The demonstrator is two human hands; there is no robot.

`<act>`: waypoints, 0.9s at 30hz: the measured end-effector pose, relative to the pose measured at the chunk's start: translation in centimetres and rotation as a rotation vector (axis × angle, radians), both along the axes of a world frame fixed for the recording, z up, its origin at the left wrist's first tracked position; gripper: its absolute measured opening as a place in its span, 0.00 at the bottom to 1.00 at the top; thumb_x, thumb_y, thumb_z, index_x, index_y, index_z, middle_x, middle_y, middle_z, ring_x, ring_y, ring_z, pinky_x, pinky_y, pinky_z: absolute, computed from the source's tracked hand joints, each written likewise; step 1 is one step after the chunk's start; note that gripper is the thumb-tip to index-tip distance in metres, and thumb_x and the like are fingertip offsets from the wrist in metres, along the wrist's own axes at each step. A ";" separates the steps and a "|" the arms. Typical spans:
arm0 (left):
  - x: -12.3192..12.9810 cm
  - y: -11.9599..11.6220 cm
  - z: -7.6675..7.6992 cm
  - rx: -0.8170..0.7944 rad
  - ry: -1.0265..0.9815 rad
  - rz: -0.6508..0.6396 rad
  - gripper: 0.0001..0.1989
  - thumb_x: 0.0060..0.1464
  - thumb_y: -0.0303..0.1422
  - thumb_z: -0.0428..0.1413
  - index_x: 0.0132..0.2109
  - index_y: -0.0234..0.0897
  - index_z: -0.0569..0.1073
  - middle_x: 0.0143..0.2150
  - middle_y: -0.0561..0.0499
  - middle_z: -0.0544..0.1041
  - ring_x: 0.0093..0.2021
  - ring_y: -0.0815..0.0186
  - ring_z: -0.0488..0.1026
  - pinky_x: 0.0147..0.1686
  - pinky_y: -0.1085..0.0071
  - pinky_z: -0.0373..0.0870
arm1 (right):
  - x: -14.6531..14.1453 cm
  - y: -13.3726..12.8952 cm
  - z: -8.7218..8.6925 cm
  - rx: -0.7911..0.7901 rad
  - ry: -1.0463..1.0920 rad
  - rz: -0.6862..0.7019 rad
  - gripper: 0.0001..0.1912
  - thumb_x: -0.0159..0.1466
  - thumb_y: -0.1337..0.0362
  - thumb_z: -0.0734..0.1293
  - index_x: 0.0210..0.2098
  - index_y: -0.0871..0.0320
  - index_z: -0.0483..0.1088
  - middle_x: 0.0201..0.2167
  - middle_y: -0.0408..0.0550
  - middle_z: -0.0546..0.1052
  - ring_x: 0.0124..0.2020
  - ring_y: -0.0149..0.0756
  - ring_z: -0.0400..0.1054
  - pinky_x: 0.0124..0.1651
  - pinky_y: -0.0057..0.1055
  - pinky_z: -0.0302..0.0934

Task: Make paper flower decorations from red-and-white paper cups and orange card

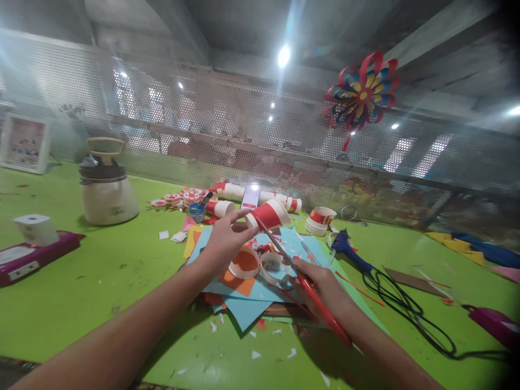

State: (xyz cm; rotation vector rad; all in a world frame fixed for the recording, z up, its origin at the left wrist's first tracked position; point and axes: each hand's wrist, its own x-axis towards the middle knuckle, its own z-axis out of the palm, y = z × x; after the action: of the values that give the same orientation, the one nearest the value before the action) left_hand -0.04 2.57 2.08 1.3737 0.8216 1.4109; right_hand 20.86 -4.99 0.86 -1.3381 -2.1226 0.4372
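My left hand [227,238] grips the base end of a red and white paper cup [270,215], which is tilted on its side above the papers. In my right hand [320,287] are scissors [312,298] with red handles, their blades reaching up to the cup's near side by my left fingers. Whether the blades are cutting into the cup I cannot tell. Two white paper rings [244,264] lie below the hands on blue and orange paper sheets [247,311], with small red and white scraps around them.
Behind the cup stand a phone [251,197], stacked cups [231,192] and a blue jar [197,212]. To the right are another cut cup [320,219] and a blue glue gun [351,252] with a looped black cord. A spray bottle [108,189] stands left on the green table [101,303].
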 end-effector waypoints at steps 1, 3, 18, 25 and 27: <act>0.0 0.0 -0.1 0.013 0.023 0.015 0.27 0.43 0.31 0.64 0.52 0.32 0.70 0.40 0.42 0.78 0.40 0.58 0.76 0.39 0.62 0.72 | 0.1 0.1 -0.1 0.004 -0.007 0.002 0.20 0.62 0.65 0.61 0.54 0.52 0.69 0.45 0.46 0.78 0.44 0.44 0.71 0.47 0.35 0.62; 0.1 0.1 -0.2 0.032 0.048 0.030 0.27 0.43 0.32 0.63 0.52 0.33 0.70 0.41 0.42 0.78 0.40 0.57 0.76 0.39 0.61 0.72 | 0.1 0.2 -0.2 0.003 -0.012 -0.001 0.21 0.62 0.65 0.62 0.55 0.53 0.68 0.46 0.46 0.78 0.43 0.43 0.72 0.46 0.35 0.63; 0.2 -0.3 0.1 -0.053 -0.117 -0.034 0.24 0.42 0.33 0.64 0.49 0.34 0.73 0.39 0.43 0.78 0.38 0.59 0.75 0.40 0.62 0.70 | -0.9 -1.0 0.7 -0.021 -0.024 -0.113 0.21 0.59 0.68 0.61 0.51 0.56 0.71 0.36 0.46 0.80 0.38 0.45 0.72 0.41 0.34 0.63; -0.1 0.2 -0.5 -0.200 -0.229 -0.156 0.18 0.42 0.35 0.66 0.40 0.31 0.76 0.36 0.41 0.79 0.34 0.62 0.75 0.40 0.63 0.70 | -0.8 -0.7 0.4 -0.079 0.025 -0.106 0.17 0.62 0.65 0.58 0.45 0.54 0.74 0.39 0.45 0.79 0.39 0.45 0.72 0.43 0.37 0.62; 0.0 0.1 -0.5 -0.199 -0.219 -0.168 0.17 0.42 0.34 0.66 0.40 0.31 0.76 0.38 0.40 0.78 0.35 0.61 0.75 0.40 0.62 0.70 | -0.8 -0.6 0.5 -0.066 0.046 -0.080 0.18 0.62 0.65 0.60 0.49 0.54 0.73 0.41 0.46 0.79 0.41 0.46 0.71 0.46 0.38 0.62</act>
State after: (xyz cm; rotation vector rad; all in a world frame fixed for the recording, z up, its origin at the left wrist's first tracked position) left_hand -0.06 2.63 1.58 1.0886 0.6676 1.2860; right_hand 20.01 -5.60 1.32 -1.4311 -2.0256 0.5046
